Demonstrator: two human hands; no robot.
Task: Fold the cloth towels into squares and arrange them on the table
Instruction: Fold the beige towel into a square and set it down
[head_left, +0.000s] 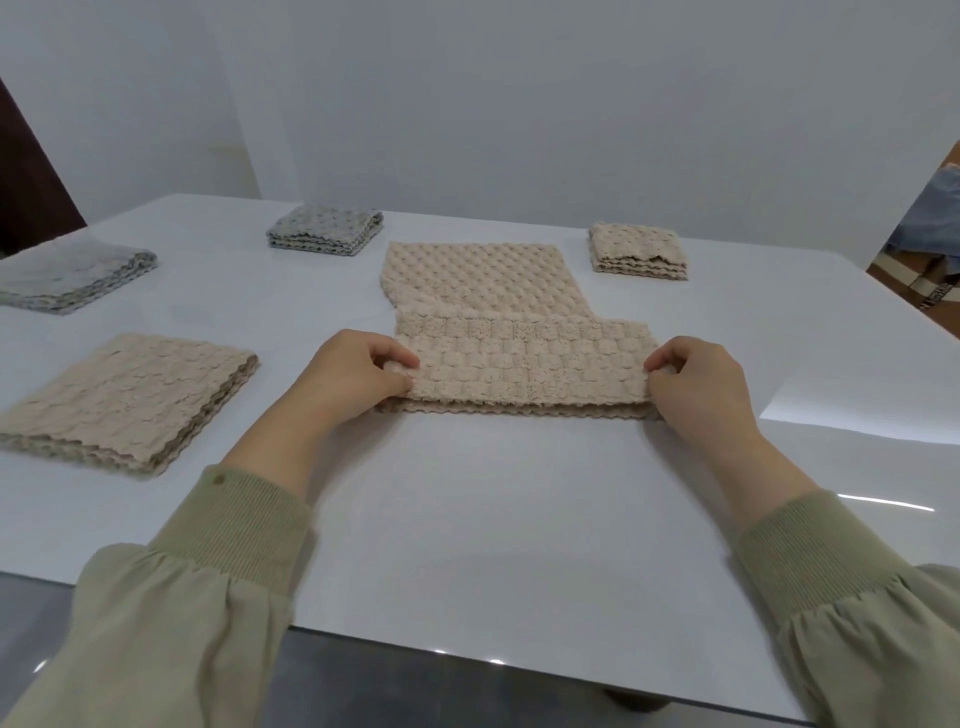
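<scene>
1. White table (493, 519) under a plain wall; the beige towel (475, 280) lies at its centre, straight ahead of the person.
2. Its near edge is doubled over into a band (524, 358) whose long axis runs 9 to 3 o'clock; the single layer stretches away toward 12 o'clock.
3. The left hand (353, 376) pinches the band's 9 o'clock end, thumb on top, fingers curled at the edge; the right hand (698, 387) pinches the 3 o'clock end likewise. Neither is nearer.
4. The next move likely carries the band toward 12 o'clock over the flat part, so the far edge is the mark to meet.
5. Room: a folded beige square (636, 252) sits near at 1 o'clock, a folded grey square (324, 234) at 11 o'clock, a grey stack (72, 278) and a larger beige stack (130, 400) well apart at 9 to 10 o'clock. Open tabletop shows toward 6 o'clock.
</scene>
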